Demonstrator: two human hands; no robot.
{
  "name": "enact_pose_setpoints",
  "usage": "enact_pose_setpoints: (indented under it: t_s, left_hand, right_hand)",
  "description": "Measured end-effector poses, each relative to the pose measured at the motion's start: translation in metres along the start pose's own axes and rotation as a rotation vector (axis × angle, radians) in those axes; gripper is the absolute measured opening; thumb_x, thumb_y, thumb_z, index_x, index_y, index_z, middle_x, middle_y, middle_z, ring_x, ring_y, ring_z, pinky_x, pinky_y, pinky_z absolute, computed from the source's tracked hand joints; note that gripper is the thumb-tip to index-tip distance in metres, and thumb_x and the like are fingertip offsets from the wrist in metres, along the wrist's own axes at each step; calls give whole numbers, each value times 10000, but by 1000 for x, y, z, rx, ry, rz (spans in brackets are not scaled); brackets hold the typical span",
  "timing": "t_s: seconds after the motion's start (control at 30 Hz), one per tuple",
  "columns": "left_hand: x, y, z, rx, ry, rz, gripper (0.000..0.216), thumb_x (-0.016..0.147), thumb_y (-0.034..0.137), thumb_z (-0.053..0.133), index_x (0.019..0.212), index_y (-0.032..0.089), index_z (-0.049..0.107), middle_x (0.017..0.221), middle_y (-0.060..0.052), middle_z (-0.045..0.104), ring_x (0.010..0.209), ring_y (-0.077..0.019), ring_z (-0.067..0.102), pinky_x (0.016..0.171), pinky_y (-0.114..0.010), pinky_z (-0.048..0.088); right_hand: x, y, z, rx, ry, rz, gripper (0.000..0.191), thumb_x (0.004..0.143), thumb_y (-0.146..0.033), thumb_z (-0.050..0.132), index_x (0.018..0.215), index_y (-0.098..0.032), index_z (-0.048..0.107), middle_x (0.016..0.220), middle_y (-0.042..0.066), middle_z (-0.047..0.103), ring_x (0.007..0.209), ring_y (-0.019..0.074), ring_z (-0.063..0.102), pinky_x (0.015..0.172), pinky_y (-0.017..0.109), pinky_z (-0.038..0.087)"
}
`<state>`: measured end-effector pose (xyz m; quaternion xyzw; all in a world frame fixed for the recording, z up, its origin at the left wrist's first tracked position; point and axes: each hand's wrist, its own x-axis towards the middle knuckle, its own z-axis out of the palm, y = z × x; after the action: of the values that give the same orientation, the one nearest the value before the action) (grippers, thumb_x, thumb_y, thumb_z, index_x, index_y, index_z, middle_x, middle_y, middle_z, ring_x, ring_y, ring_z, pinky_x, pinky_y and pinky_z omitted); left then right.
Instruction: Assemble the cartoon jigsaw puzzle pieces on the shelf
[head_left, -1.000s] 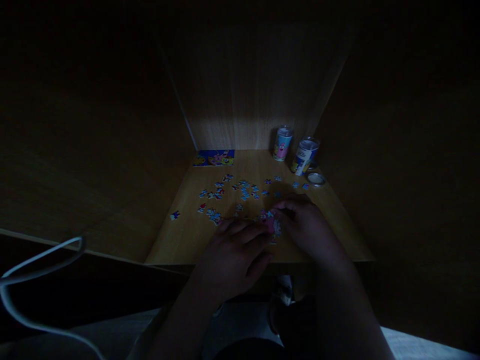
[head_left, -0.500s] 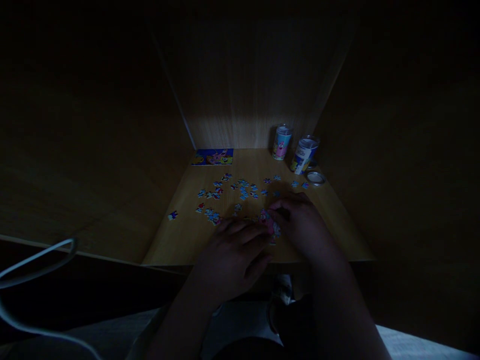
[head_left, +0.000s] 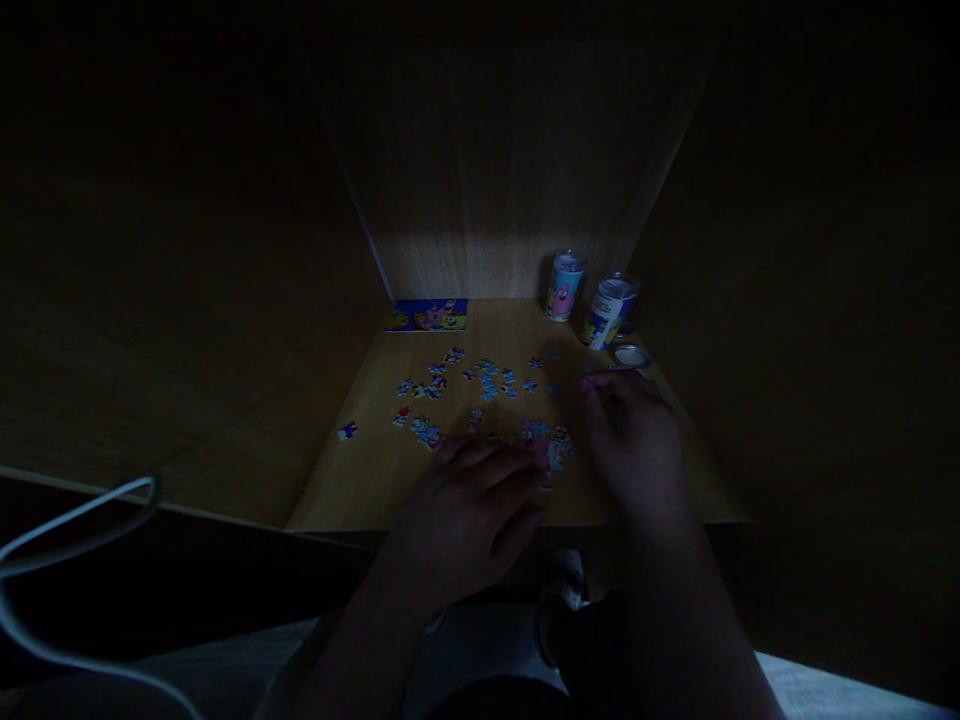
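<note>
The scene is dim. My left hand (head_left: 469,510) lies over the near part of a partly joined jigsaw puzzle (head_left: 534,440), fingers stretched out and covering some of it. Pink and grey joined pieces show to the right of its fingertips. My right hand (head_left: 636,430) hovers right of the puzzle, thumb and fingers drawn together in a pinch; whether a piece is between the fingertips is too dark to make out. Beyond both hands lie several loose puzzle pieces (head_left: 487,380), mostly blue. One loose piece (head_left: 346,431) sits apart at the left.
Two cartoon-printed cans, a pink-figured can (head_left: 564,287) and a labelled can (head_left: 609,312), stand at the back right. A round lid (head_left: 631,356) lies before them. A picture card (head_left: 426,315) is at the back left. Wooden panels enclose the table (head_left: 337,495); a white cable (head_left: 75,655) hangs left.
My right hand has moved off the puzzle, to the right and a little away from me, uncovering the puzzle's right edge. My left hand has stayed in place.
</note>
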<state>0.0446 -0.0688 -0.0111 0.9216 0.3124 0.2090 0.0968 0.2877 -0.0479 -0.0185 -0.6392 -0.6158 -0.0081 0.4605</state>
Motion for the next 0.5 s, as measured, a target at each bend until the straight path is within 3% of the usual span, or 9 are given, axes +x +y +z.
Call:
enact_pose_setpoints:
  t_s: [0.17,0.3,0.5]
  left_hand:
    - [-1,-1,1,18,22,2,386,1058,362,718,1438,298,702,1471,-7,748,1286,-271,684,1178,-535,483]
    - [-2,-1,2,28,56,15,404,1050,362,732,1441,267,695,1458,-25,755,1292,-286,687,1169,-549,492]
    - [-3,-3,4,44,88,25,383,1071,342,702,1445,259,686,1482,-18,743,1283,-297,684,1161,-575,480]
  right_hand:
    - [0,5,-9,-67,-7,95,333,1095,-422,547,1083,-197,791,1112,147,814,1018,312,744,919,434,556]
    - [1,12,-25,-182,-81,154,343,1079,-350,525,1189,-187,807,1176,176,818,1040,323,766,893,414,550]
    - [-3,27,-41,-409,-222,283,359,1050,-254,518,1225,-201,828,1018,175,842,803,306,779,724,388,496]
